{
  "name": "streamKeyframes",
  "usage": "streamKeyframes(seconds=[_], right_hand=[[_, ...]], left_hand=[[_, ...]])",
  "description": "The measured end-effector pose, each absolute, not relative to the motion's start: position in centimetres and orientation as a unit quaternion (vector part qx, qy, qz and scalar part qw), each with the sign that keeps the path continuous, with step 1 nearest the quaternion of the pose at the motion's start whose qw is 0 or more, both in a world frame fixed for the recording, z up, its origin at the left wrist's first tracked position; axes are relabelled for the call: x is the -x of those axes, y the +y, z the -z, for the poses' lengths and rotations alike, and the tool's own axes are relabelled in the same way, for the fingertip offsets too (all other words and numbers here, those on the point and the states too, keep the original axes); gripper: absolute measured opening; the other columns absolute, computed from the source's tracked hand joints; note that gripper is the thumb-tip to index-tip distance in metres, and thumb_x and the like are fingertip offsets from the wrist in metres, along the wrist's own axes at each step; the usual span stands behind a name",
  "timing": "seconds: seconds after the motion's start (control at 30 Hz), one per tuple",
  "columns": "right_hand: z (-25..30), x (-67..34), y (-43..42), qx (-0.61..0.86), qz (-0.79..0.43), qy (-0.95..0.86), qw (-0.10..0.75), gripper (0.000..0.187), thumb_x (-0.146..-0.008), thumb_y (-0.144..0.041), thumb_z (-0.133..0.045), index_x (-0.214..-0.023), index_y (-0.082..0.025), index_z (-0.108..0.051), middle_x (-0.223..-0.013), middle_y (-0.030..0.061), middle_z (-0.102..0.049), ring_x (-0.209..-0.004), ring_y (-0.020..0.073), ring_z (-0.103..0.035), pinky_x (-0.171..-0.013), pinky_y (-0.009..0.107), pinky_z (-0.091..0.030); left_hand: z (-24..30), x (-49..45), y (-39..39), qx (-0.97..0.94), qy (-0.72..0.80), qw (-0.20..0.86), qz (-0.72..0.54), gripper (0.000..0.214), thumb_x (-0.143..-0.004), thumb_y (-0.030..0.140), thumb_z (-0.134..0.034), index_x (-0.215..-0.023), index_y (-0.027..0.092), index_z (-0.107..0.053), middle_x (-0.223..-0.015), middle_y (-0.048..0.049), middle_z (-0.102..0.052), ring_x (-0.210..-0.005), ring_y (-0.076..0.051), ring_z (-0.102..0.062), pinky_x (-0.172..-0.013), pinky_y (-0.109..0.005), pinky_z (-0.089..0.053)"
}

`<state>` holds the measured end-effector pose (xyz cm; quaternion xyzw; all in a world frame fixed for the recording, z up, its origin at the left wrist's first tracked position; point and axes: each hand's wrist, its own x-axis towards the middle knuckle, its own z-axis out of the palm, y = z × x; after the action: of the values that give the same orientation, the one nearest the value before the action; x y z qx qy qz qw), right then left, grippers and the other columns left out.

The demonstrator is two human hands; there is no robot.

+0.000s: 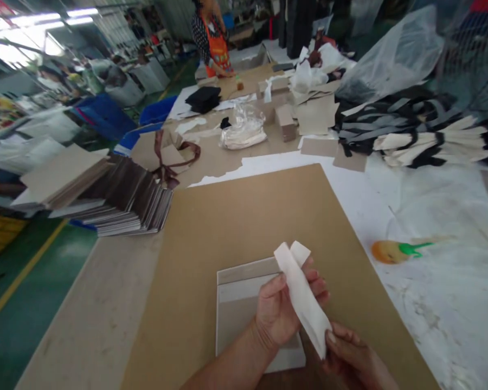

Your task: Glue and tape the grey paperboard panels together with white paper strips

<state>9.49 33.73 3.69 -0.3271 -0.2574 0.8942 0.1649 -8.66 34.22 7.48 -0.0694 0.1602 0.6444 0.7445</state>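
A folded white strip (307, 303), perhaps cloth or paper, runs diagonally between my two hands. My left hand (278, 306) is closed round its upper part, with the thumb on top and the fingers behind. Two ends of the strip cross above that thumb. Lower down, my right hand (352, 346) pinches the other end between thumb and fingers. Beneath my left forearm lies a flat grey board (238, 306) with a paler band along its far edge. My left hand and arm hide part of it.
The grey board rests on a large brown sheet (244, 216). Stacked boards (126, 200) stand at left. An orange bottle with a green nozzle (390, 252) lies at right. Beyond are plastic bags (244, 130), black and grey straps (374, 122) and a person in an orange apron (216, 49).
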Motion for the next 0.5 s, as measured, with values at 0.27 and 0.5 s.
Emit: streamKeyframes(seconds=[0.27, 0.5], right_hand=[[-4.0, -1.9, 28.3, 0.322, -0.871, -0.360, 0.087, 0.045, -0.085, -0.063, -0.070, -0.087, -0.018, -0.071, -0.075, 0.0064, -0.064, -0.069, 0.0184, -0.054, -0.065, 0.027, -0.041], [-4.7, 2.8, 28.7, 0.481, -0.667, -0.546, 0.160, 0.055, -0.080, -0.070, -0.066, -0.107, -0.023, -0.070, -0.091, 0.0064, -0.066, -0.080, 0.0230, -0.057, -0.067, 0.031, -0.046]], left_hand=[[-9.1, 15.1, 29.5, 0.092, 0.225, 0.687, -0.685, 0.039, -0.075, 0.027, -0.078, -0.110, 0.012, -0.067, -0.085, -0.0034, -0.071, -0.079, -0.015, -0.068, -0.087, -0.034, -0.054], [-9.0, 20.8, 25.5, -0.055, 0.486, 0.674, -0.553, 0.047, -0.074, 0.052, -0.076, -0.096, 0.011, -0.067, -0.085, -0.0084, -0.072, -0.062, -0.012, -0.066, -0.050, -0.018, -0.042]])
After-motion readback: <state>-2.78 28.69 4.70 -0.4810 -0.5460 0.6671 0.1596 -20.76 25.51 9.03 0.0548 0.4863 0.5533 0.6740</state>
